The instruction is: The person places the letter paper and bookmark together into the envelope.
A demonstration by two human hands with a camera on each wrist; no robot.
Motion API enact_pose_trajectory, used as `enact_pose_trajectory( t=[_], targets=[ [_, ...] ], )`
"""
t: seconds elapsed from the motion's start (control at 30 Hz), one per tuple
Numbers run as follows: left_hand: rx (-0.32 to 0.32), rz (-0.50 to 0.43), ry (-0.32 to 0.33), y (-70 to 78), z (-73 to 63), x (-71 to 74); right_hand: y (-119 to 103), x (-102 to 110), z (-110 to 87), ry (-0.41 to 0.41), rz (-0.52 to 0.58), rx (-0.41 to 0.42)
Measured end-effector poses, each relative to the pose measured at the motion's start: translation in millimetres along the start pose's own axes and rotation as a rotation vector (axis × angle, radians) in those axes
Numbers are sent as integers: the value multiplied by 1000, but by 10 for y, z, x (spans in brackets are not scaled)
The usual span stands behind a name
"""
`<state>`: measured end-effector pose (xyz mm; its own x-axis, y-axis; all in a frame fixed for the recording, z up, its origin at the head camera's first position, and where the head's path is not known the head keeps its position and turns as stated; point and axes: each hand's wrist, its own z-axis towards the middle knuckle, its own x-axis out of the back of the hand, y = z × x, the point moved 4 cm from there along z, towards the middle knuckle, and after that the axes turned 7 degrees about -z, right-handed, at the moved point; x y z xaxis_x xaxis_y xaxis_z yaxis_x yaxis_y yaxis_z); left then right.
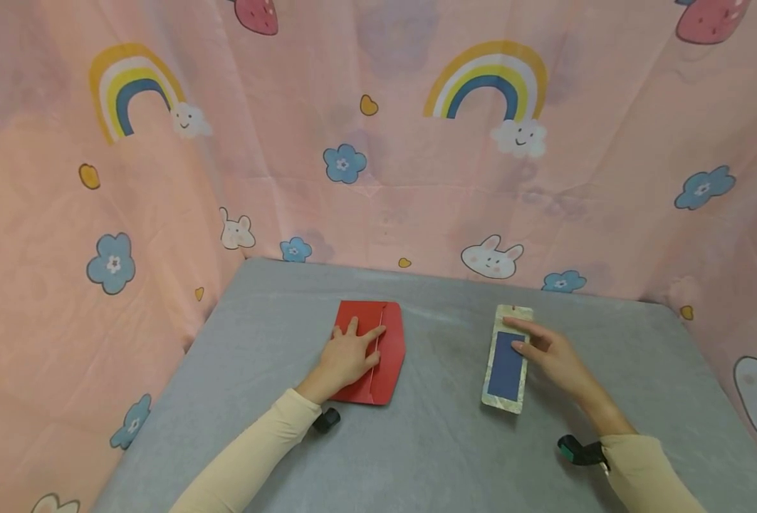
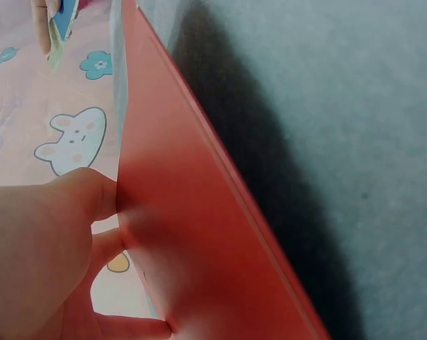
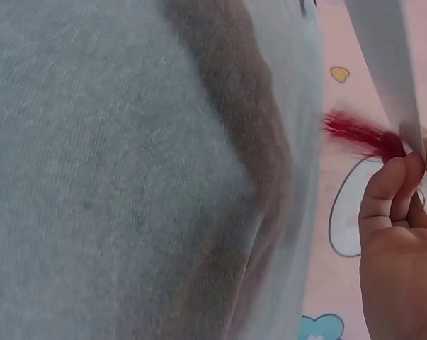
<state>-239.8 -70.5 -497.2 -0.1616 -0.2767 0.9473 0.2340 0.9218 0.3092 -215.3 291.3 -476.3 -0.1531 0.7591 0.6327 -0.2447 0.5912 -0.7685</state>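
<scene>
A red envelope (image 1: 391, 356) with its flap folded out to the right lies on the grey table. My left hand (image 1: 347, 358) rests on it with fingers spread; in the left wrist view the fingertips touch the red paper (image 2: 178, 191). To the right, my right hand (image 1: 557, 360) pinches a bookmark (image 1: 505, 370), a long card with a pale patterned border and a dark blue panel. The card is held above the table. A dark red tassel (image 3: 358, 134) hangs by the right fingertips in the right wrist view, where the card shows its plain pale side.
The grey cloth-covered table (image 1: 442, 442) ends at a pink curtain (image 1: 391, 206) printed with rainbows, rabbits and flowers, which surrounds the back and sides. A black wrist camera (image 1: 580, 451) sits beside the right cuff, another (image 1: 327, 420) beside the left.
</scene>
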Motion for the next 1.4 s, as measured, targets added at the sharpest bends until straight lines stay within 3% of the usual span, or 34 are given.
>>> enact_pose_trajectory(
  t=[0.3, 0.73, 0.9, 1.2, 1.4],
  targets=[
    [7, 4, -5, 1, 9, -4, 51, -18, 18, 20, -52, -86],
    [-2, -5, -1, 0, 2, -2, 47, -70, 62, 23, -10, -107],
    [1, -1, -4, -3, 9, -2, 34, -67, 79, 6, -68, -128],
    [3, 2, 1, -6, 6, -6, -3, -101, 113, -63, -48, -103],
    [5, 6, -3, -8, 13, -13, -35, -115, 125, -56, -18, -80]
  ],
)
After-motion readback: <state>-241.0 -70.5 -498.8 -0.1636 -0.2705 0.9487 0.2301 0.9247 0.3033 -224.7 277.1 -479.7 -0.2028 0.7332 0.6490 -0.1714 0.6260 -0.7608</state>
